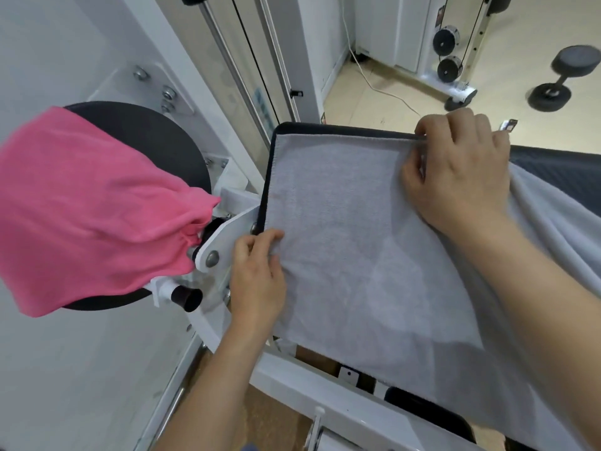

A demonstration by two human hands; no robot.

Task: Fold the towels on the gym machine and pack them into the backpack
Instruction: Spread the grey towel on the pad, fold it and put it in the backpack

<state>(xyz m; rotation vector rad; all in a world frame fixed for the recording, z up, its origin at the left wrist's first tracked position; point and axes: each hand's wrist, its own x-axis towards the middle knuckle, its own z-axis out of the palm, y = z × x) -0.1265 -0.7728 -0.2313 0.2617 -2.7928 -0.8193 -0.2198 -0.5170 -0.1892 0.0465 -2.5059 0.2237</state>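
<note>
A grey towel [351, 242] lies spread over the dark padded seat [559, 170] of the gym machine. My left hand [257, 275] pinches the towel's left edge near its lower corner. My right hand [455, 170] pinches the far edge of the towel against the seat's back rim. To the right of that hand the towel bunches and hangs down. A pink towel [91, 206] is draped over a round black pad [153, 135] at the left. No backpack is in view.
The machine's white frame [325, 398] runs below and left of the seat, with a black handle stub [188, 297]. Guide rods and a cable [247, 50] rise behind. A dumbbell [562, 76] and a pulley stand [450, 56] sit on the floor at the far right.
</note>
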